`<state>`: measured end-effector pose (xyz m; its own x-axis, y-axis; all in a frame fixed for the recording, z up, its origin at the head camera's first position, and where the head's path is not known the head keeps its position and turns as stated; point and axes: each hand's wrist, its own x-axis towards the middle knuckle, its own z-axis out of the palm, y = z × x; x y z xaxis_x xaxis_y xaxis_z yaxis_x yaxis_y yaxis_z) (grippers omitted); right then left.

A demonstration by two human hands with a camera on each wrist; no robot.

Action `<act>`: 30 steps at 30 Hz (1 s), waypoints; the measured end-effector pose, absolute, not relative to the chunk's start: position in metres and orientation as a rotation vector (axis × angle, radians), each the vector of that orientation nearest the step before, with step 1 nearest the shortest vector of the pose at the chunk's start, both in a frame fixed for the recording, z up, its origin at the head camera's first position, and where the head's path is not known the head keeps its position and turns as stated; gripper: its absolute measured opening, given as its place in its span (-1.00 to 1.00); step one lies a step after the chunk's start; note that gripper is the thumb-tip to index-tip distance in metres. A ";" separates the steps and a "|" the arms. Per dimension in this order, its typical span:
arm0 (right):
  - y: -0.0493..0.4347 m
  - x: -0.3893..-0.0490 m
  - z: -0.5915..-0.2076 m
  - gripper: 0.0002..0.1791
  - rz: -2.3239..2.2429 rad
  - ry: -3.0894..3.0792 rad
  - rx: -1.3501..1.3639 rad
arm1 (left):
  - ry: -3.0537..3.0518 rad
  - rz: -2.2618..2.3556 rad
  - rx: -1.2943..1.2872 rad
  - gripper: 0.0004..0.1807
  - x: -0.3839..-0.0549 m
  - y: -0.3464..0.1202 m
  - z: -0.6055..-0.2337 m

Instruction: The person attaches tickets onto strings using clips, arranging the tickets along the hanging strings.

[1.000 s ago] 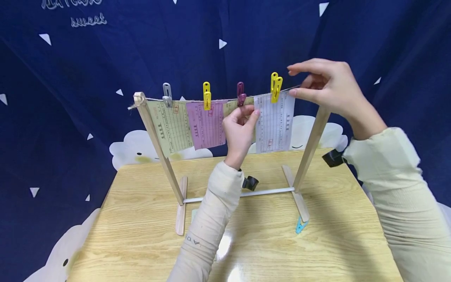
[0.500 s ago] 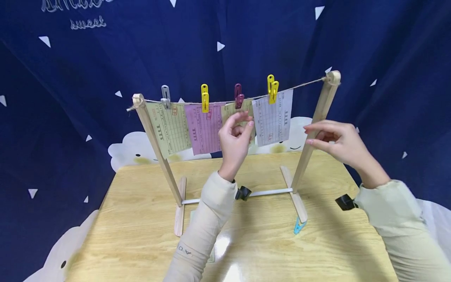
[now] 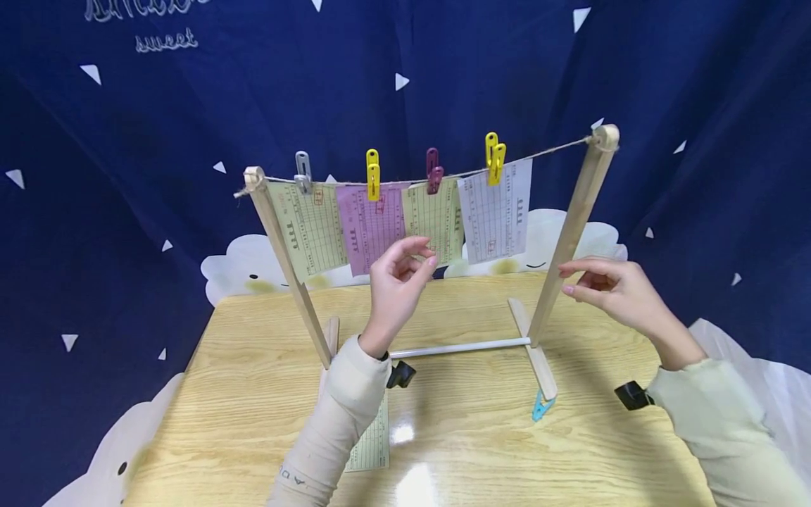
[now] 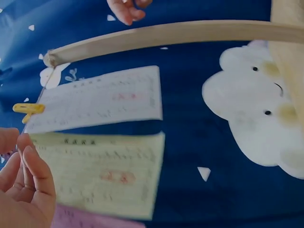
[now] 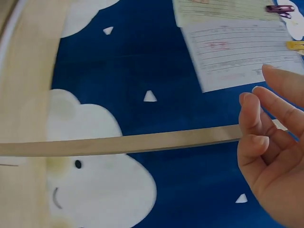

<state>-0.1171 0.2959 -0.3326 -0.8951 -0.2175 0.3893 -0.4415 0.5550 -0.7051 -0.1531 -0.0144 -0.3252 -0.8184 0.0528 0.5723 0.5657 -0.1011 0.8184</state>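
Observation:
Four-sided paper slips hang from a string (image 3: 551, 151) on a wooden stand. A white slip (image 3: 507, 218) hangs under a yellow clothespin (image 3: 497, 163), and a green slip (image 3: 438, 218) under a purple clothespin (image 3: 434, 176). Farther left are a pink slip (image 3: 364, 232) with another yellow clothespin (image 3: 372, 179) and a second green slip (image 3: 307, 232) with a grey clothespin (image 3: 303, 169). My left hand (image 3: 399, 292), loosely curled, holds nothing in front of the pink and green slips. My right hand (image 3: 617, 296), also holding nothing, hovers by the right post (image 3: 579, 218).
A blue clothespin (image 3: 541, 406) lies at the stand's right foot (image 3: 538, 370). On the wooden table (image 3: 469, 436), a green slip (image 3: 375, 442) lies partly behind my left sleeve. A white crossbar (image 3: 459, 348) joins the posts low down. Behind hangs a dark blue curtain (image 3: 317, 77).
My left hand has let go beside the white slip and moved down and left, uncovering the green slip. My right hand has dropped from the string to beside the right post.

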 end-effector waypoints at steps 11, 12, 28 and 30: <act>0.304 -0.110 -0.383 -0.67 1.384 -2.539 0.558 | -2.117 -1.880 -0.568 -0.72 -0.127 -0.058 -0.351; 0.305 -0.110 -0.387 -0.66 1.404 -2.532 0.566 | -2.144 -1.855 -0.564 -0.72 -0.124 -0.061 -0.352; 0.306 -0.094 -0.449 -0.69 1.538 -2.620 0.582 | -2.423 -1.539 -0.546 -0.66 -0.116 -0.116 -0.415; 0.308 -0.091 -0.457 -0.68 1.562 -2.633 0.567 | -2.458 -1.555 -0.518 -0.65 -0.112 -0.120 -0.417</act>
